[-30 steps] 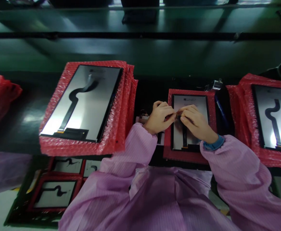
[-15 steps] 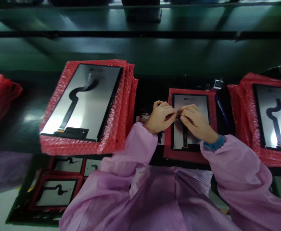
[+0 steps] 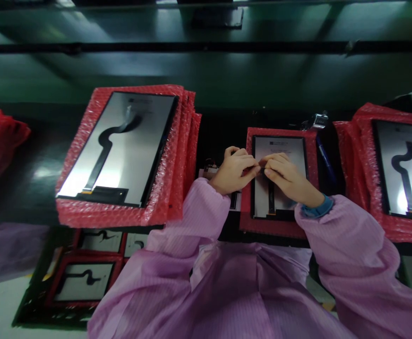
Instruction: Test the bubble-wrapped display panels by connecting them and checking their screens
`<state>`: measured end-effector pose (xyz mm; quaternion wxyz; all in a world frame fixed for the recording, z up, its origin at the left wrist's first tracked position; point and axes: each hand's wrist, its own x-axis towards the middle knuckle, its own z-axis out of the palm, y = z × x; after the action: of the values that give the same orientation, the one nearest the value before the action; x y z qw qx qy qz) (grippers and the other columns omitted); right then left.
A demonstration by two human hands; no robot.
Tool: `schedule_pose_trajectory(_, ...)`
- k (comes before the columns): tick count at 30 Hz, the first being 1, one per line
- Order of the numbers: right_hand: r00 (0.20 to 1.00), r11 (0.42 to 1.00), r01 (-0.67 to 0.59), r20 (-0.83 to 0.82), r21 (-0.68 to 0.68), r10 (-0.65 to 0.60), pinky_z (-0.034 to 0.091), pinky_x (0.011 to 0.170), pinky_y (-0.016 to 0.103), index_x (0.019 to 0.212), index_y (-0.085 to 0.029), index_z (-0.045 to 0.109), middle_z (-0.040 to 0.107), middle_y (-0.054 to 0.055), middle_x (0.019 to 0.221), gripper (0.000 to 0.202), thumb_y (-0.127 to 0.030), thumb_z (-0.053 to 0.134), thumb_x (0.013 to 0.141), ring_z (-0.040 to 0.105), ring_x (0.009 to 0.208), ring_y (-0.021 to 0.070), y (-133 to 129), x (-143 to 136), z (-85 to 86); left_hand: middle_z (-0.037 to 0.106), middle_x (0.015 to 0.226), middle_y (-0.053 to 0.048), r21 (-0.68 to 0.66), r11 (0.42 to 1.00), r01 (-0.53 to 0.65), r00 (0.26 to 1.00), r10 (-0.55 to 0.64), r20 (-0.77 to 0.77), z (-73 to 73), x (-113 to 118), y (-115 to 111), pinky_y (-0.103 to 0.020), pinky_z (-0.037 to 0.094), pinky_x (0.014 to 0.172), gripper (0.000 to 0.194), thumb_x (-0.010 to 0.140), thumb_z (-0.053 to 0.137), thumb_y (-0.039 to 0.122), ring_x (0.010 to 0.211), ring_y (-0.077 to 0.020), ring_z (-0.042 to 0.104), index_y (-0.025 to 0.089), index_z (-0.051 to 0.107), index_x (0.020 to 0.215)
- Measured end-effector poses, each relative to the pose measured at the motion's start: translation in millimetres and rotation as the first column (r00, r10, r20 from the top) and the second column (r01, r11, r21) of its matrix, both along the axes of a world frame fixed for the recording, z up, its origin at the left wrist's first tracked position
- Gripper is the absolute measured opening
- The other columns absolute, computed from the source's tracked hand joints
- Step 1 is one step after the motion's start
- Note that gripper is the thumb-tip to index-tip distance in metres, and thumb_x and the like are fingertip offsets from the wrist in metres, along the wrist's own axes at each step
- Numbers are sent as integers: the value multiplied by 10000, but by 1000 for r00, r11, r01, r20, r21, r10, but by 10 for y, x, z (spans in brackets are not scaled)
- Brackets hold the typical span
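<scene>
Head view: right of centre in the frame, a grey display panel with a black ribbon cable lies on a red wrap sheet. Our left hand reaches over the panel's left edge and our right hand is above its middle, fingertips of both drawn together near the cable's upper end; they cover that spot, so we cannot tell what either grips. Just right of the sheet is a blue pen. Left of centre, we see a second panel on stacked red bubble wrap; lower left, a green crate holds more.
</scene>
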<state>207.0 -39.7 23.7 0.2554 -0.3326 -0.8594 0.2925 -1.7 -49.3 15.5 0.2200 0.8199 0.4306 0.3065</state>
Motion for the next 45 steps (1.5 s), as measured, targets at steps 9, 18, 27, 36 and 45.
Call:
schedule_pose_trajectory(9, 999, 999, -31, 8, 8, 31, 424, 983, 456, 848, -225, 553, 672, 84, 1113, 248, -348, 427, 1021, 558, 1055, 244, 25, 21, -10, 708, 730, 15, -7, 1000, -6, 998, 6, 70, -1, -15, -8, -440, 303, 970, 217, 910, 607, 334, 832, -196, 609, 229, 675, 733)
schedule_pose_trajectory(18, 1000, 1000, -27, -11, 11, 27, 432, 981, 461, 887, -229, 575, 672, 87, 1119, 244, -366, 427, 1026, 563, 1060, 247, -3, 10, 10, 727, 755, 14, -77, 995, -58, 991, 67, 113, 12, -3, -19, -450, 316, 984, 122, 859, 674, 311, 825, -199, 613, 246, 721, 767)
schedule_pose_trajectory(27, 999, 1000, -1, -46, 12, 2, 437, 936, 432, 872, -230, 533, 673, 77, 1034, 268, -394, 404, 1041, 565, 985, 236, -8, -50, -19, 728, 969, -28, 62, 980, -189, 975, 180, 133, 125, 1, -48, -476, 334, 1068, 87, 882, 653, 310, 1011, -236, 621, 236, 694, 899)
schedule_pose_trajectory(36, 947, 960, 278, -161, -26, -279, 444, 951, 425, 1089, -237, 606, 666, 78, 1093, 344, -475, 361, 1052, 584, 1031, 236, -47, -29, -8, 587, 1163, -130, 201, 815, -543, 827, 561, -40, -150, -27, -1169, -450, 505, 988, 263, 971, 506, 195, 1118, -274, 580, 228, 610, 1211)
schedule_pose_trajectory(45, 892, 906, 421, -196, 28, -408, 481, 915, 426, 1023, -225, 635, 685, 75, 1047, 285, -427, 435, 1004, 607, 1003, 237, -23, 26, 15, 464, 1375, -193, 269, 842, -468, 783, 536, -316, -392, 14, -1401, -545, 509, 1031, 450, 934, 471, 99, 1244, -335, 491, 213, 627, 1340)
